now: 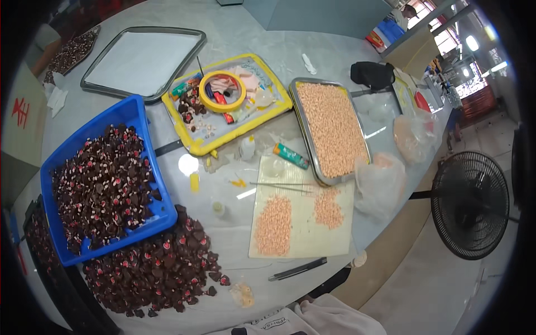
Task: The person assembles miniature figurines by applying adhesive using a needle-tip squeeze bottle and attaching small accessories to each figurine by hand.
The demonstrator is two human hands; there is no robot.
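Neither of my hands shows; only my light grey clothing (329, 318) appears at the lower edge. Closest to it lies a dark pen-like tool (297, 269) at the table's front edge. Beyond that, a pale yellow board (301, 243) carries two patches of small pink-orange pieces (273, 226), with thin tweezers (282, 185) across its upper part. On the left, a blue tray (162, 187) is filled with small dark brown pieces with red and white marks. A loose heap of similar dark pieces (159, 271) spreads in front of it.
A metal tray (309, 125) of pink-orange pieces stands at right, beside a clear plastic bag (381, 181). A yellow-edged tray (262, 61) holds a tape roll (241, 92). Behind are a white-lined tray (187, 34) and another person (397, 19). A black fan (470, 205) stands right.
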